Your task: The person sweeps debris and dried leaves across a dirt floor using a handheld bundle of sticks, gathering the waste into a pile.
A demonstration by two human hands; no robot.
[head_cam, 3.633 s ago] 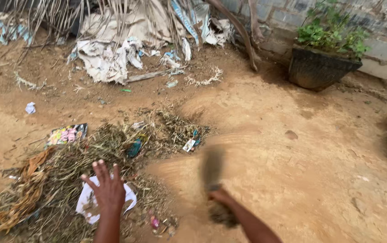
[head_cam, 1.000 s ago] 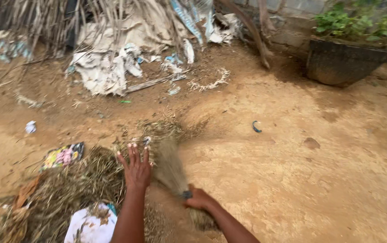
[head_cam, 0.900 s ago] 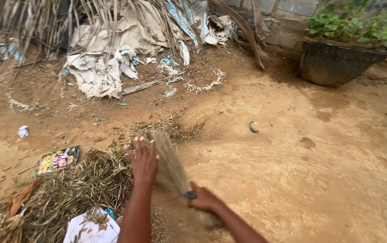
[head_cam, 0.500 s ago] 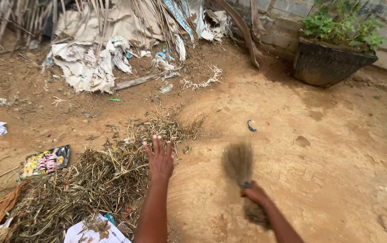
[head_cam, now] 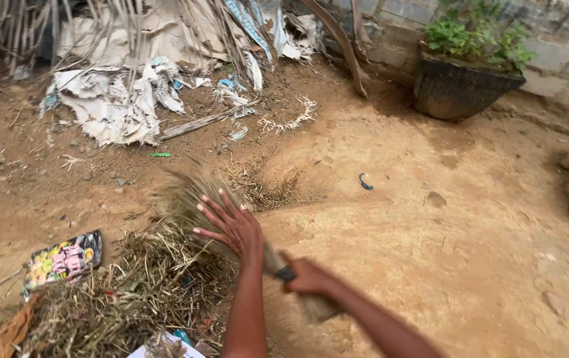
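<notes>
Reddish bare dirt ground (head_cam: pixel 470 265) runs to a block wall (head_cam: pixel 563 53). My right hand (head_cam: pixel 308 277) grips the hand broom (head_cam: pixel 195 195), its bristles blurred behind my left hand (head_cam: pixel 231 225), fingers spread, above the dry grass pile (head_cam: pixel 132 292), cut off below.

Tan, straw-coloured broom (head_cam: pixel 198 199) with a dark band at the grip. Dull yellow-brown pile of dry grass (head_cam: pixel 132 292) near left. Multicoloured wrapper (head_cam: pixel 62 260), pink, yellow and green on black, at left. Orange-brown dirt ground (head_cam: pixel 457 252). Black planter (head_cam: pixel 462 89) holding green leaves, far right. Off-white torn sacking (head_cam: pixel 109 99), far left.
</notes>
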